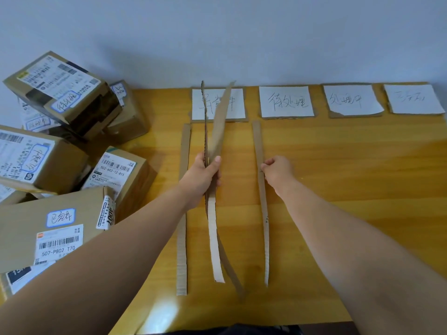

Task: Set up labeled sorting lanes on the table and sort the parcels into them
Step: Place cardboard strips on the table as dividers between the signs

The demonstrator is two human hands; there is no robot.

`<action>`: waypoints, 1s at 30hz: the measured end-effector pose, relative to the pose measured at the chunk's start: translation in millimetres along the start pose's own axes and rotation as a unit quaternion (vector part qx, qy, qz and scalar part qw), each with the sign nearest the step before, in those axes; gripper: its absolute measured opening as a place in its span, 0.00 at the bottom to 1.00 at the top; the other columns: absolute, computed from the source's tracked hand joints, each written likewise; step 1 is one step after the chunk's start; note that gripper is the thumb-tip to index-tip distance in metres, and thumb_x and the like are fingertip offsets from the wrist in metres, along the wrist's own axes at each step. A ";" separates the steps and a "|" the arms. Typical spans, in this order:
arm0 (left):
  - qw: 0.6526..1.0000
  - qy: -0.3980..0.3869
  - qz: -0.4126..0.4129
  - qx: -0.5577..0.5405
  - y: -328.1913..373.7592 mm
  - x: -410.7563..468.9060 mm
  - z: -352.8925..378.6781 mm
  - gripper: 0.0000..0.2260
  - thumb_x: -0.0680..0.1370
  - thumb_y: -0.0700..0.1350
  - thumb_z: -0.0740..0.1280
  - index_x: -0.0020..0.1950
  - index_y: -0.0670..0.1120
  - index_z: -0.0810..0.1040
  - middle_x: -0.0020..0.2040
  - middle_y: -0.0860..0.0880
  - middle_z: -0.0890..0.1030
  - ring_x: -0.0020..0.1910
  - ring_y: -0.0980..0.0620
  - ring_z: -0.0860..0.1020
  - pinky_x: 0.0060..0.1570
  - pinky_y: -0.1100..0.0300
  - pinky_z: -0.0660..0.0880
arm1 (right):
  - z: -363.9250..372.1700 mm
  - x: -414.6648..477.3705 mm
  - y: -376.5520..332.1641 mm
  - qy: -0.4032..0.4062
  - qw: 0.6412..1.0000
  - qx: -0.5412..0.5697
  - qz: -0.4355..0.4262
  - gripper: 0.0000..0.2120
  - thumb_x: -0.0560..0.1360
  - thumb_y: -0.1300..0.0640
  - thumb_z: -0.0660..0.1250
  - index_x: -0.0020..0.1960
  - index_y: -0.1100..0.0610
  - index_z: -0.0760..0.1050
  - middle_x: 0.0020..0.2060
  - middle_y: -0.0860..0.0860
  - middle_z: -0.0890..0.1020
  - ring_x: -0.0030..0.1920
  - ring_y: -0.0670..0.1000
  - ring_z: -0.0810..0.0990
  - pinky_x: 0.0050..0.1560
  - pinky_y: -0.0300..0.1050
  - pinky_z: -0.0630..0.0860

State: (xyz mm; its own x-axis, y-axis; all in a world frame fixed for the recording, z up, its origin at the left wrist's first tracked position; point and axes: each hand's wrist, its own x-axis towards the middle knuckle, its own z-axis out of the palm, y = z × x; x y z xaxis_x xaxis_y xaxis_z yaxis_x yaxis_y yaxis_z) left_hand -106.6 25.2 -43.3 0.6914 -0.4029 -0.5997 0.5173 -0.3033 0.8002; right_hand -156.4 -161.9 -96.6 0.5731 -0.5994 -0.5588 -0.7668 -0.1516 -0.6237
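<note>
Several white handwritten label cards (286,101) lie in a row along the far edge of the yellow wooden table (350,170). My left hand (205,175) grips a bundle of long cardboard strips (219,126), lifted above the table below the leftmost label (238,102). One strip (183,213) lies flat to the left of that hand. My right hand (277,169) pinches another strip (263,213) lying on the table, below the gap between the first two labels. Cardboard parcels (53,228) with shipping labels are piled at the left.
The parcel pile covers the table's left end, with stacked boxes (60,88) leaning at the back left. A pale wall (242,32) runs behind the table. Bare tabletop spreads below the right-hand label cards (413,99).
</note>
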 end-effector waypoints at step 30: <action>0.993 0.103 0.039 -0.053 68.3 -55.3 47.8 0.03 0.82 0.44 0.58 0.52 0.50 0.70 0.35 0.48 0.77 0.26 0.53 0.71 0.27 0.60 0.71 | -95.1 -48.7 -25.9 -0.022 0.984 -0.072 -0.164 0.04 0.78 0.55 0.62 0.49 0.55 0.73 0.42 0.52 0.79 0.43 0.54 0.78 0.42 0.48 0.75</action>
State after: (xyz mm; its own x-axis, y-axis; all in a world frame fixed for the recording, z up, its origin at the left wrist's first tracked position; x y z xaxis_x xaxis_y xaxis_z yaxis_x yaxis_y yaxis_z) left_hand -133.6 -14.5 44.5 0.8136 -0.2338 -0.5323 0.5012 -0.1821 0.8460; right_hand -191.9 -203.5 -1.2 0.8064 -0.4650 -0.3653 -0.5693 -0.4433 -0.6924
